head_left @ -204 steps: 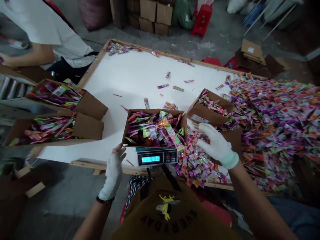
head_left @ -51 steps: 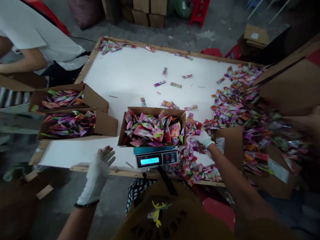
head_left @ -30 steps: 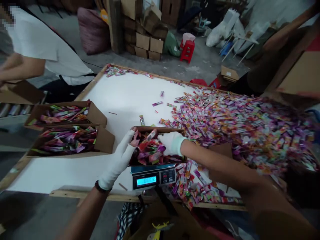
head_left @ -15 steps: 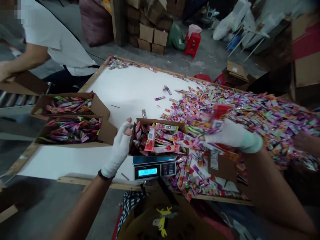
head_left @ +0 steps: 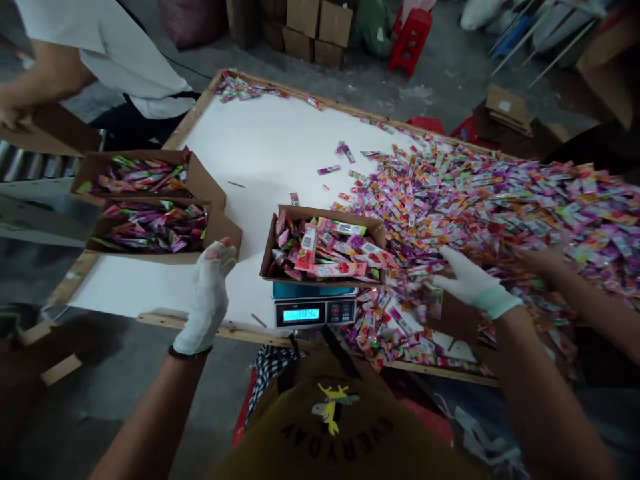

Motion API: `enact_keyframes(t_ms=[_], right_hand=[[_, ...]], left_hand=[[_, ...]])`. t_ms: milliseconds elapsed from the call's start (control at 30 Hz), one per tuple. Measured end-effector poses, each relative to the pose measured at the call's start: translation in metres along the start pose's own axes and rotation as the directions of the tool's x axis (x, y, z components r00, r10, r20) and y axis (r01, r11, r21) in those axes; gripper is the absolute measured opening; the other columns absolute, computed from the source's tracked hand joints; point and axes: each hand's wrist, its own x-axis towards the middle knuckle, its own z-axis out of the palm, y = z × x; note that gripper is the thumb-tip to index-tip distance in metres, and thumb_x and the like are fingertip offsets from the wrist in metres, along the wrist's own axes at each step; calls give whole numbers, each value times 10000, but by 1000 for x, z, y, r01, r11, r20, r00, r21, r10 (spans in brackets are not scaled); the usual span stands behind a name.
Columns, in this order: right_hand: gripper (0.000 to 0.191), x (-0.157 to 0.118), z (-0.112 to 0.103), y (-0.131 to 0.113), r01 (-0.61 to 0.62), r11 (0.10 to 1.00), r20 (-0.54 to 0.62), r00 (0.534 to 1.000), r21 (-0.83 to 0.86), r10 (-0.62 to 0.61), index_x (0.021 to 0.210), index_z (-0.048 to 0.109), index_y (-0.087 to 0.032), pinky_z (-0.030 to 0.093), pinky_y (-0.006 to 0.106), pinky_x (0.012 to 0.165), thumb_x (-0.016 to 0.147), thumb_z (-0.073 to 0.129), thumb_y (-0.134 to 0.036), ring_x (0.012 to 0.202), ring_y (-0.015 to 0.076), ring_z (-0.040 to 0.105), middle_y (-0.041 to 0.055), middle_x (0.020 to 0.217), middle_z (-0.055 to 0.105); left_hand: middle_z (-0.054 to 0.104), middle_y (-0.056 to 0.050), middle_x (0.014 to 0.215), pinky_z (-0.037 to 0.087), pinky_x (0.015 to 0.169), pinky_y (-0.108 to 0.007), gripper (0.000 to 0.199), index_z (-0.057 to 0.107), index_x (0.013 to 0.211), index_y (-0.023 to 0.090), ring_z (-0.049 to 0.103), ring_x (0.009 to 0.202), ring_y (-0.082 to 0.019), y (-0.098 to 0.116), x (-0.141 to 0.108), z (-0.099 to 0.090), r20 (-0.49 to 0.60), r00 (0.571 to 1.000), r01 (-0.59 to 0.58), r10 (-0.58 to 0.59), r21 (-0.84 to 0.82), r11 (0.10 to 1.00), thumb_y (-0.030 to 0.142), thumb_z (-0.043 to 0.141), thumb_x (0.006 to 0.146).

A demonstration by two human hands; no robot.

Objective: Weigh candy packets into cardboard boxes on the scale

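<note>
One open-topped, rectangular brown cardboard box (head_left: 270, 248), filled with small pink, purple and green foil packets (head_left: 340, 248), sits on a digital scale with a blue platform and a lit blue display (head_left: 316, 312), at the near edge of a white table with a wooden rim (head_left: 270, 140). The digits are too blurred to read surely.

The left hand (head_left: 210, 293), in a white knitted glove with bare fingertips, is released, its fingers loosely bent, above the table's near edge to the left of the scale. The right hand (head_left: 473, 280), in a white glove with a pale green cuff, is also released, thumb and fingers spread over the near part of a wide heap of colourful foil packets (head_left: 500, 193) to the box's right; whether it touches them cannot be told.

Just beyond it to the right, a co-worker's bare hand (head_left: 540, 257), blurred, reaches into the heap. On the left, two packet-filled brown cartons (head_left: 220, 230) stand side by side. At the far left is a person in a white shirt (head_left: 130, 53).
</note>
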Motion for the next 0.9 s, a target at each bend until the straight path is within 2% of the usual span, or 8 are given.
enact_keyframes(t_ms=[100, 200, 300, 433, 533, 667, 767, 900], right_hand=[[704, 6, -26, -39, 100, 989, -42, 995, 109, -95, 1510, 621, -130, 640, 519, 1022, 931, 649, -530, 1214, 369, 735, 232, 1456, 675], [741, 10, -50, -99, 250, 959, -28, 968, 134, -249, 1554, 592, -155, 670, 437, 909, 974, 658, -612, 1057, 308, 767, 214, 1479, 620], [767, 14, -56, -160, 293, 956, 139, 947, 0, -290, 1607, 567, -224, 654, 441, 939, 967, 705, -624, 1081, 313, 761, 192, 1555, 543], [402, 26, -42, -207, 276, 926, 388, 907, -257, -162, 1405, 751, -227, 616, 394, 869, 1064, 584, -357, 1033, 307, 760, 179, 1412, 647], [392, 35, -38, -202, 336, 932, 375, 888, -138, -264, 1247, 821, -172, 587, 365, 903, 1031, 495, -153, 1046, 287, 751, 159, 1201, 740], [261, 29, -64, -165, 440, 881, 69, 887, 176, -457, 1085, 835, -196, 597, 350, 901, 983, 597, -223, 955, 244, 749, 99, 1013, 783], [177, 6, -94, -134, 425, 869, -77, 904, 253, -420, 990, 812, -258, 607, 359, 804, 987, 651, -332, 853, 242, 737, 64, 938, 787], [194, -25, -111, -90, 329, 926, -116, 943, 183, -312, 1070, 800, -276, 630, 434, 805, 964, 692, -396, 877, 291, 750, 102, 996, 788]], left_hand=[[728, -144, 1423, 546, 1133, -460, 481, 732, 1200, 213, 700, 1265, -285, -3, -3, 4, 23, 1000, 6, -5, -3, 1000, 593, 631, 923], [748, -144, 1380, 547, 1119, -451, 503, 745, 1200, 209, 706, 1231, -275, -5, -6, 10, 49, 999, 6, -5, -19, 1000, 609, 631, 917], [745, -149, 1394, 542, 1121, -466, 542, 747, 1200, 204, 707, 1227, -286, -8, -10, 15, 64, 998, 12, -9, -37, 999, 637, 657, 886], [714, -140, 1457, 521, 1148, -479, 543, 745, 1221, 227, 686, 1277, -292, -11, -17, 12, 90, 996, 26, -23, -29, 999, 653, 655, 898], [704, -124, 1467, 483, 1188, -490, 526, 747, 1234, 244, 665, 1313, -289, -14, -23, 4, 90, 995, 39, -39, -7, 999, 653, 654, 918], [705, -137, 1439, 452, 1212, -521, 561, 741, 1205, 235, 648, 1342, -317, -21, -24, -7, 42, 995, 86, -86, 2, 996, 683, 663, 877], [704, -146, 1419, 469, 1193, -532, 575, 727, 1162, 237, 656, 1329, -330, -27, -22, -11, 4, 993, 117, -117, 25, 993, 708, 647, 842], [707, -154, 1398, 484, 1175, -547, 581, 717, 1131, 235, 660, 1314, -338, -33, -19, -10, 7, 991, 130, -130, 40, 991, 711, 646, 807]])
